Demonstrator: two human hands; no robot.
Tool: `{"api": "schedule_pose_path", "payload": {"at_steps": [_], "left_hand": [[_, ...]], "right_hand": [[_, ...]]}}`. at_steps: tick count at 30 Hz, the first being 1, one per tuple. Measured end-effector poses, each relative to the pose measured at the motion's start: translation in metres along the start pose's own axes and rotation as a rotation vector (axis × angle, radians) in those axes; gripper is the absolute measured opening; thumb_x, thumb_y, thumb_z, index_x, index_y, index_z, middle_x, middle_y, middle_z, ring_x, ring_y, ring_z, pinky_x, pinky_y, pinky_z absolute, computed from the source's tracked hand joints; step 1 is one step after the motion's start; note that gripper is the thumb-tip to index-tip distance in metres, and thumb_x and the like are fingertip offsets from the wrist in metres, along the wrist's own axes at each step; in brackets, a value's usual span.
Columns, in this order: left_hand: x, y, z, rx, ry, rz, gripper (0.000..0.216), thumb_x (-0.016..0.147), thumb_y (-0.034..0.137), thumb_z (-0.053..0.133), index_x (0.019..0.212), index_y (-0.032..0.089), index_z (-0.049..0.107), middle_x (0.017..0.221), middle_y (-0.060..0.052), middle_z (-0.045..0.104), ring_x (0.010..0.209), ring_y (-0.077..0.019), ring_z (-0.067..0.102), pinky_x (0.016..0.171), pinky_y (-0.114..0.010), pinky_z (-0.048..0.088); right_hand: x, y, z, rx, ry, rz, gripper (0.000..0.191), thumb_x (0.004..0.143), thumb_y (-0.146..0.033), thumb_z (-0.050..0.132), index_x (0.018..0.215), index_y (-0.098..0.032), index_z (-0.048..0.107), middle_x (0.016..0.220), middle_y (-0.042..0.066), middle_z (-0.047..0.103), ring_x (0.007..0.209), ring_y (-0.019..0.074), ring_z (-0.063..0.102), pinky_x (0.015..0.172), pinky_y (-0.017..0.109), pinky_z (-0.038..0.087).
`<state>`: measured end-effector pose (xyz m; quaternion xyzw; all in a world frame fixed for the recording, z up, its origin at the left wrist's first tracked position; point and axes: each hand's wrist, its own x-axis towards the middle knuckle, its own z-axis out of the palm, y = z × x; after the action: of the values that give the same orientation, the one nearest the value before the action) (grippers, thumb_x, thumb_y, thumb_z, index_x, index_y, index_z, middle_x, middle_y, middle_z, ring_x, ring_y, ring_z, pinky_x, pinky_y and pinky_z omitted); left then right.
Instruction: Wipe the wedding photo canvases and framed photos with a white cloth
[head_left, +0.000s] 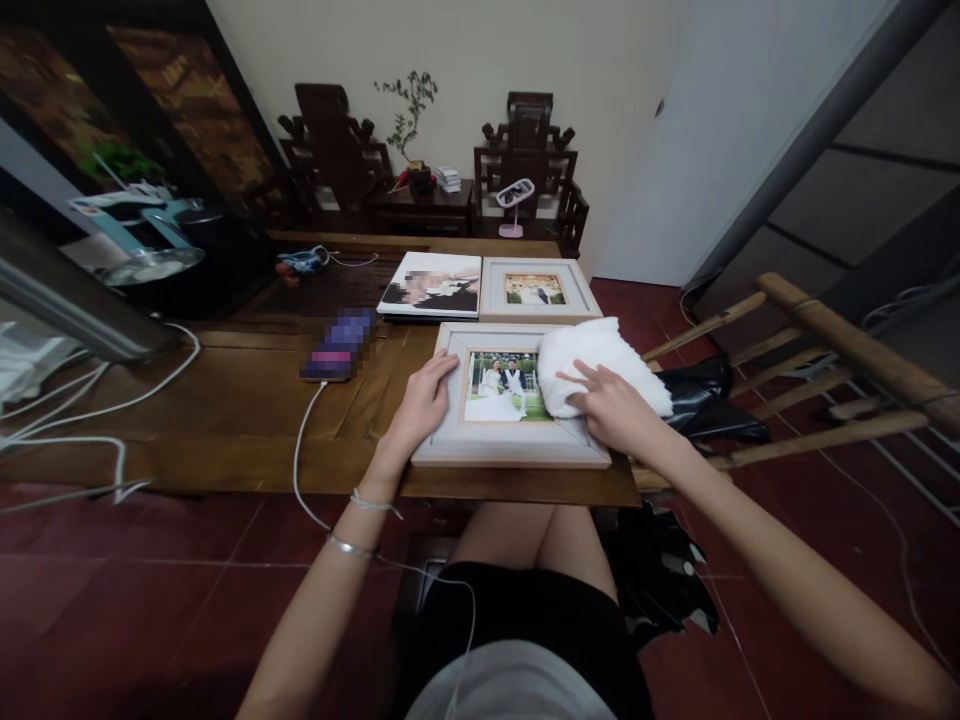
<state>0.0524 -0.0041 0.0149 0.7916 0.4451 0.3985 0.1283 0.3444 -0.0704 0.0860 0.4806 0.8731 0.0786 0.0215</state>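
A light-coloured picture frame (517, 452) lies face up at the table's near edge, with a photo of two people outdoors in it. My left hand (426, 398) grips its left side, fingers over the rim. On the frame's right part, my right hand (611, 400) holds a folded white towel (592, 350) against the surface. Two of its fingers stretch across the cloth while the others curl at the near edge. The towel covers the frame's right side and hangs past it.
Behind lie a second framed photo (576, 290) and a white-edged photo panel (431, 285). A phone (337, 345) with a white charging cable rests to the left. A pink-stand mirror (513, 205) stands at the back; a wooden chair (825, 370) is at right.
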Motion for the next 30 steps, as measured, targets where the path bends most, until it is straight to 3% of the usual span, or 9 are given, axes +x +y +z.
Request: {"api": "schedule_pose_path", "payload": {"at_steps": [4, 7, 11, 16, 19, 25, 30], "left_hand": [[0.0, -0.005, 0.001, 0.007, -0.061, -0.011, 0.041, 0.085, 0.012, 0.036, 0.118, 0.011, 0.061, 0.129, -0.012, 0.059, 0.131, -0.0227, 0.044, 0.111, -0.043, 0.033], [-0.002, -0.008, 0.001, 0.017, -0.121, -0.016, 0.043, 0.088, 0.02, 0.038, 0.126, 0.012, 0.056, 0.136, -0.012, 0.053, 0.135, -0.0236, 0.037, 0.113, -0.046, 0.029], [-0.004, -0.009, 0.002, 0.036, -0.168, -0.02, 0.047, 0.09, 0.028, 0.038, 0.132, 0.01, 0.05, 0.141, -0.014, 0.046, 0.138, -0.0248, 0.032, 0.114, -0.047, 0.026], [-0.004, -0.008, 0.006, 0.019, -0.124, -0.03, 0.044, 0.092, 0.027, 0.034, 0.13, 0.014, 0.052, 0.14, -0.011, 0.049, 0.137, -0.0234, 0.033, 0.114, -0.047, 0.026], [-0.004, -0.007, 0.008, 0.016, -0.109, -0.044, 0.044, 0.093, 0.027, 0.033, 0.129, 0.011, 0.053, 0.139, -0.013, 0.049, 0.137, -0.0241, 0.034, 0.114, -0.048, 0.026], [-0.002, -0.003, 0.006, 0.0, -0.098, -0.069, 0.045, 0.094, 0.032, 0.033, 0.126, 0.009, 0.055, 0.136, -0.015, 0.052, 0.135, -0.0244, 0.036, 0.114, -0.046, 0.027], [-0.003, -0.002, 0.002, -0.066, -0.066, -0.082, 0.044, 0.095, 0.031, 0.03, 0.123, 0.01, 0.057, 0.133, -0.014, 0.055, 0.133, -0.022, 0.04, 0.112, -0.044, 0.031]], "right_hand": [[0.031, 0.018, 0.005, -0.017, 0.05, 0.037, 0.048, 0.064, 0.003, 0.045, 0.099, -0.014, 0.071, 0.135, 0.009, 0.053, 0.132, 0.0318, 0.038, 0.102, 0.048, 0.036], [0.034, 0.017, 0.002, -0.034, 0.041, 0.027, 0.046, 0.063, 0.003, 0.045, 0.096, -0.015, 0.072, 0.133, 0.01, 0.056, 0.13, 0.0317, 0.04, 0.1, 0.048, 0.037], [0.008, -0.005, -0.012, -0.072, -0.026, -0.038, 0.039, 0.065, 0.0, 0.047, 0.092, -0.014, 0.072, 0.13, 0.012, 0.058, 0.126, 0.0334, 0.044, 0.097, 0.048, 0.039], [-0.034, -0.038, -0.038, -0.004, -0.135, -0.058, 0.036, 0.065, 0.0, 0.049, 0.089, -0.015, 0.072, 0.121, 0.013, 0.063, 0.121, 0.0307, 0.049, 0.099, 0.043, 0.04], [-0.038, -0.049, -0.044, 0.034, -0.156, -0.046, 0.036, 0.067, -0.001, 0.048, 0.09, -0.016, 0.072, 0.122, 0.011, 0.063, 0.12, 0.0306, 0.05, 0.1, 0.044, 0.04], [0.005, -0.088, -0.026, 0.117, -0.063, -0.192, 0.027, 0.073, -0.006, 0.05, 0.087, -0.015, 0.071, 0.125, 0.012, 0.059, 0.124, 0.0317, 0.045, 0.1, 0.045, 0.038], [0.036, -0.111, -0.012, 0.199, 0.047, -0.327, 0.033, 0.077, -0.005, 0.048, 0.102, -0.014, 0.068, 0.131, 0.012, 0.055, 0.127, 0.0302, 0.042, 0.101, 0.043, 0.037]]}}
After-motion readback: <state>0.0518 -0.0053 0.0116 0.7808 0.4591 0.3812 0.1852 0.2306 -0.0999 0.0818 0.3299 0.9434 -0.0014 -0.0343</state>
